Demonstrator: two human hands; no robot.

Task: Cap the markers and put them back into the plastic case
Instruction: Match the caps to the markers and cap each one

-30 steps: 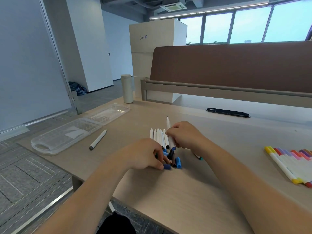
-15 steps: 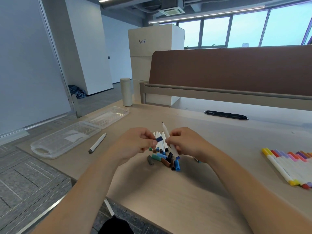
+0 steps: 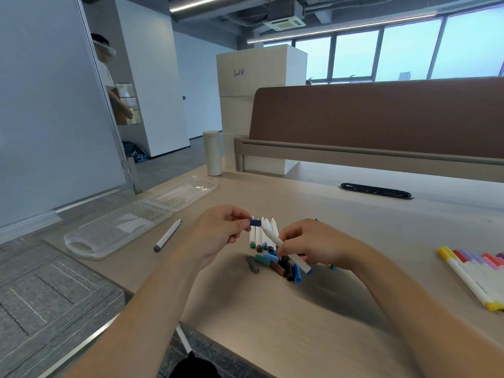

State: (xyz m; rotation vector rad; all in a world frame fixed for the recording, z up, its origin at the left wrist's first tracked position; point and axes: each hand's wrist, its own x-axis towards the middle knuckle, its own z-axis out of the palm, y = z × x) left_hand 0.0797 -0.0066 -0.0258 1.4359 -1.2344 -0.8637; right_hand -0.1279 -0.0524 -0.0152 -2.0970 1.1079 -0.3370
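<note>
1. The white marker (image 3: 283,248) is pinched in the fingers of the right hand (image 3: 316,245), held above the desk (image 3: 272,323), tip toward ten o'clock and blue rear end toward four o'clock
2. The left hand (image 3: 218,233) pinches a dark blue cap (image 3: 255,222) between thumb and forefinger, right at the marker's tip; whether the cap is seated I cannot tell
3. Under the hands a row of uncapped markers (image 3: 261,236) lies side by side, tips toward twelve o'clock
4. At six o'clock of that row sits a heap of loose caps (image 3: 278,266) in teal, brown, blue and black, with a grey cap (image 3: 252,264) just beside it at nine o'clock
5. A capped grey marker (image 3: 167,235) lies alone at nine o'clock from the hands
6. The plastic case (image 3: 117,230) lies open beyond it, near the desk's left edge, its clear lid (image 3: 188,190) spread toward one o'clock
7. Well apart at three o'clock lies a row of capped coloured markers (image 3: 474,271)
8. A white cylinder (image 3: 212,153) stands at eleven o'clock, a black cable slot (image 3: 375,190) at one o'clock
</note>
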